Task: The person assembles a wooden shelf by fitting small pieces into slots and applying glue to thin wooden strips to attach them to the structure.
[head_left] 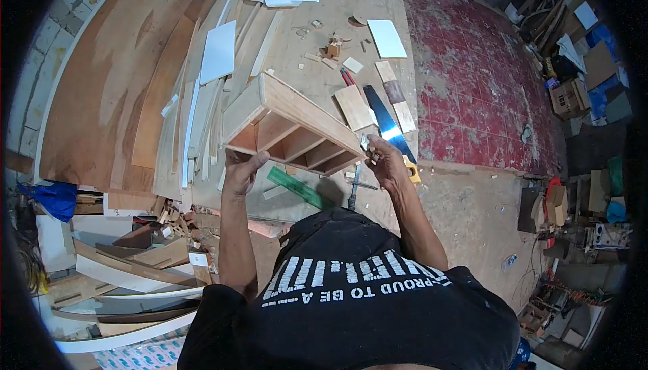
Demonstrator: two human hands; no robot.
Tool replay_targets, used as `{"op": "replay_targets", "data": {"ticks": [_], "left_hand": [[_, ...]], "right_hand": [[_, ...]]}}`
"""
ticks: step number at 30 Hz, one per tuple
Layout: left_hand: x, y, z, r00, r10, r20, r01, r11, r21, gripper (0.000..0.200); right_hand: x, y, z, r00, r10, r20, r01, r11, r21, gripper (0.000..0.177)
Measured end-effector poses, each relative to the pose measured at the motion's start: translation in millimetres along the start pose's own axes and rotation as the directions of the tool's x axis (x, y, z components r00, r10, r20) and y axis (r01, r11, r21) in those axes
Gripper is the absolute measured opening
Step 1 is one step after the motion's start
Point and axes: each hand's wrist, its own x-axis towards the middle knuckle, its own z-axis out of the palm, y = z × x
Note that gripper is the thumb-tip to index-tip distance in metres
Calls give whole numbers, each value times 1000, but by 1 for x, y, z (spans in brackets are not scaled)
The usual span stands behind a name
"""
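Note:
A plywood box with several open compartments (314,123) is tilted over the workbench, its openings towards me. My left hand (241,171) grips its lower left corner, thumb on the edge and fingers underneath. At the right end of the box, my right hand (386,162) is closed, with a small shiny piece (365,142) at its fingertips; I cannot tell what that piece is. Below the box lie a green strip (297,186) and a metal bar tool (354,186). A handsaw (388,123) with a yellow handle rests just beyond my right hand.
The workbench (304,53) carries wood offcuts, white panels (387,38), a flat wooden block (356,107) and long strips at the left. A large plywood sheet (115,66) lies further left. Curved boards (128,269) are piled at lower left. Red tiled floor (472,80) stretches to the right.

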Motion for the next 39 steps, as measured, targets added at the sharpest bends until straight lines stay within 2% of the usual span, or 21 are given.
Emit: {"op": "replay_targets", "data": {"ticks": [3,5,6,9,11,13,15,17,19,21,23,24,25,27,28,30,31,33,34,38,39], "left_hand": [[26,-23,-18,998,-43,-46,44,999,23,65],[45,-21,-13,1000,-18,24,15,991,131,64],[49,-8,-6,988,-145,-56,155,952,265,64],[83,-23,-19,994,-102,39,91,972,218,66],[99,-26,-20,991,-134,15,128,973,195,65],[117,-39,-27,948,-293,-121,297,955,13,62],[130,-57,-38,937,-332,-111,333,943,-10,58],[138,-82,-47,876,-476,-80,454,869,-194,54],[139,-106,-43,847,-514,-134,472,844,-253,50],[133,-125,-35,827,-560,-57,499,777,-385,33],[126,-158,-25,807,-586,-75,474,718,-509,55],[119,-163,-12,796,-594,-114,460,717,-523,60],[113,-163,1,784,-603,-145,442,707,-552,60],[107,-160,24,783,-616,-89,418,627,-658,59],[106,-175,20,781,-619,-84,418,618,-666,59],[103,-206,16,690,-723,39,447,382,-809,62],[105,-212,19,690,-723,46,446,374,-813,62],[113,-221,23,667,-740,82,348,213,-913,66],[115,-222,21,680,-726,99,413,269,-870,80],[124,-233,-3,651,-710,268,517,157,-841,83],[127,-230,-3,656,-707,264,510,158,-845,83]], "right_hand": [[6,3,-12,997,-44,-67,50,995,89,24],[7,5,-24,996,-44,-77,53,991,121,24],[7,6,-27,995,-39,-93,50,990,129,23],[5,11,-34,990,-73,-121,80,995,60,20],[4,11,-35,989,-37,-144,52,993,102,20],[10,14,-39,987,3,-161,20,990,142,23],[21,19,-45,999,13,-52,-9,996,88,28],[28,15,-37,998,34,-52,-31,998,55,29],[27,6,-22,998,-40,-49,32,986,-167,32],[23,-3,-2,997,-76,-34,67,972,-226,39],[25,-10,15,969,-244,-24,228,933,-279,46],[28,-16,16,968,-251,19,241,900,-363,48],[29,-22,23,969,-246,19,235,899,-370,48],[28,-39,40,930,-366,29,331,802,-497,46],[28,-49,51,930,-365,41,335,797,-502,43],[40,-62,66,932,-354,76,334,759,-559,44],[48,-68,77,932,-344,115,341,724,-600,44],[74,-70,95,920,-385,77,347,704,-620,42],[93,-71,97,925,-361,119,340,647,-682,42],[137,-74,122,919,-339,204,358,496,-791,50],[146,-74,127,918,-335,211,361,492,-792,50]]}}
